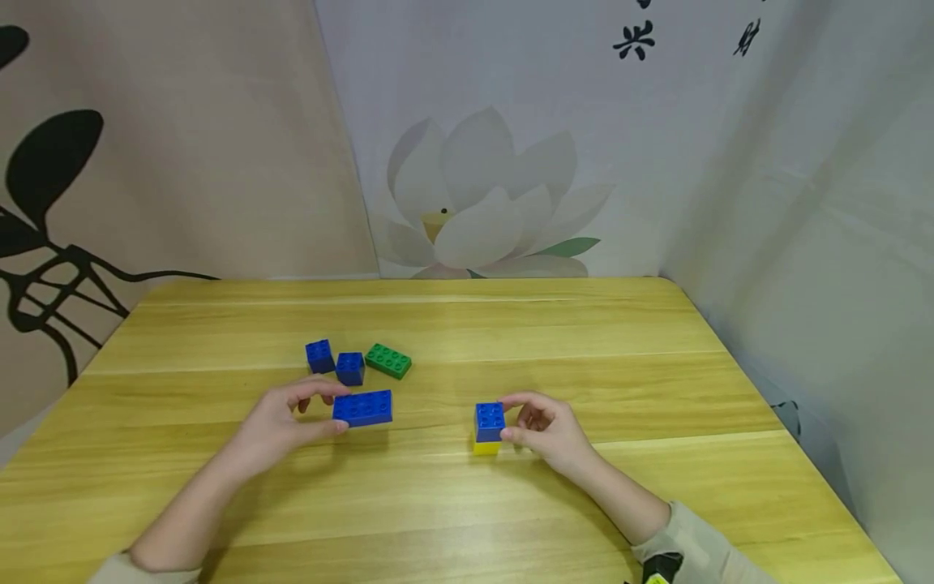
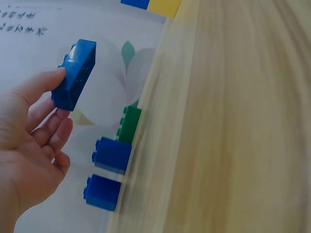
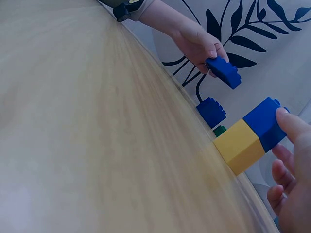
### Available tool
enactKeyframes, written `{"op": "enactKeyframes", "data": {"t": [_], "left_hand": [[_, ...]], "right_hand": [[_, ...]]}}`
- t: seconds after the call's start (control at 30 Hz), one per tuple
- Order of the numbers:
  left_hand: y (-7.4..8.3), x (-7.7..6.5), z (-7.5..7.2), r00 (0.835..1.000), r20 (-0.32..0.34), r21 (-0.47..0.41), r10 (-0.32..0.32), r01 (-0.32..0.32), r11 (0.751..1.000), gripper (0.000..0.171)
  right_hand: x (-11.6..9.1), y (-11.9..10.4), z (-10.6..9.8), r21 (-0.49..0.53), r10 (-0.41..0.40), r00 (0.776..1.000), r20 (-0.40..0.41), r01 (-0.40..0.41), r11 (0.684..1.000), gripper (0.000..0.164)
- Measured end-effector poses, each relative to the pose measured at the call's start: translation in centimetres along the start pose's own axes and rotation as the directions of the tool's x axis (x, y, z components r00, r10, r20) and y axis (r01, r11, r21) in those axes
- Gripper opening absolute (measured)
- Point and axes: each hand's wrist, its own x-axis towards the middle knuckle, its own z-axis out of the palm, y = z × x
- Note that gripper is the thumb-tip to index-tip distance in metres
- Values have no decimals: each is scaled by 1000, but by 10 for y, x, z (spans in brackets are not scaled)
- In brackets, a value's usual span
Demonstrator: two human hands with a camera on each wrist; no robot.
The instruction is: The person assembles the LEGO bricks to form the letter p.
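Note:
My left hand pinches a long blue brick by its left end between thumb and fingers. In the left wrist view that blue brick is held above the table, its studs turned to the left. On the right, my right hand pinches a small blue brick that sits on top of a yellow brick. The right wrist view shows the yellow brick standing on the tabletop with the blue one stacked squarely over it.
Beyond the left hand, two small blue bricks and a flat green brick lie close together on the wooden table. A printed cloth hangs behind the table's far edge.

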Motion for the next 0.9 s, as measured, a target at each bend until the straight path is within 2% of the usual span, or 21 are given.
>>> {"op": "enactKeyframes", "data": {"t": [0.4, 0.67, 0.9], "left_hand": [[15, 9, 15, 999, -17, -36, 41, -41, 998, 36], [24, 17, 25, 997, -10, -77, 78, -78, 994, 37], [33, 23, 36, 997, 4, -121, 73, -72, 990, 35]], "right_hand": [[2, -2, 0, -3, 20, 1000, 5, -20, 1000, 35], [-2, -30, 3, -4, 14, 1000, 11, -14, 1000, 32], [-3, -32, 3, -3, 27, 1000, 8, -27, 1000, 33]]}}
